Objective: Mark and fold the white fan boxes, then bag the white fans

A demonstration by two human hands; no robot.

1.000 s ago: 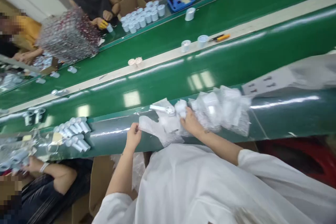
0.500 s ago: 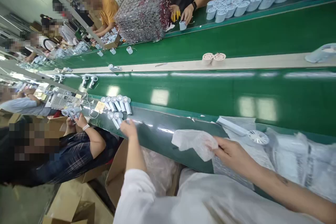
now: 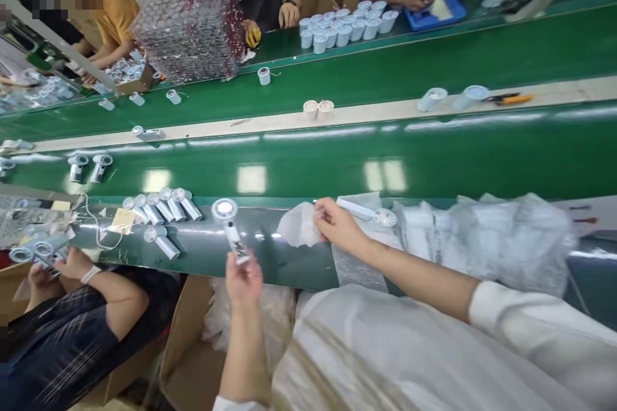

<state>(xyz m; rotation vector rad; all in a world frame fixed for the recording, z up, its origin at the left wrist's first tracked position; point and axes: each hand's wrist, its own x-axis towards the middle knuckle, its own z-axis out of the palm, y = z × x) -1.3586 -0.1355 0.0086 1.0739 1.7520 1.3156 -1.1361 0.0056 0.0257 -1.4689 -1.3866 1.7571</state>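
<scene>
My left hand (image 3: 244,277) grips a light-blue handheld fan (image 3: 231,228) by the lower end of its handle, with the round head pointing up and away from me. In my right hand (image 3: 335,221) a crumpled translucent plastic bag (image 3: 299,225) is pinched between thumb and fingers, to the right of the fan. Just beyond my right hand another handheld fan (image 3: 369,212) lies on a sheet of bubble wrap (image 3: 359,263). Left of my left hand, one single fan (image 3: 162,242) lies in front of a row of several fans (image 3: 164,203).
A green conveyor belt (image 3: 308,160) runs along the far side of my bench. Several wrapped packages (image 3: 486,237) lie on the right. Below the bench edge stands a cardboard box (image 3: 186,347) with plastic bags. A co-worker's hands (image 3: 67,266) hold fans at the left.
My left hand has picked up one fan from the front of the group and brought it right. My right hand still holds the bag. The camera view has swung to the right.
</scene>
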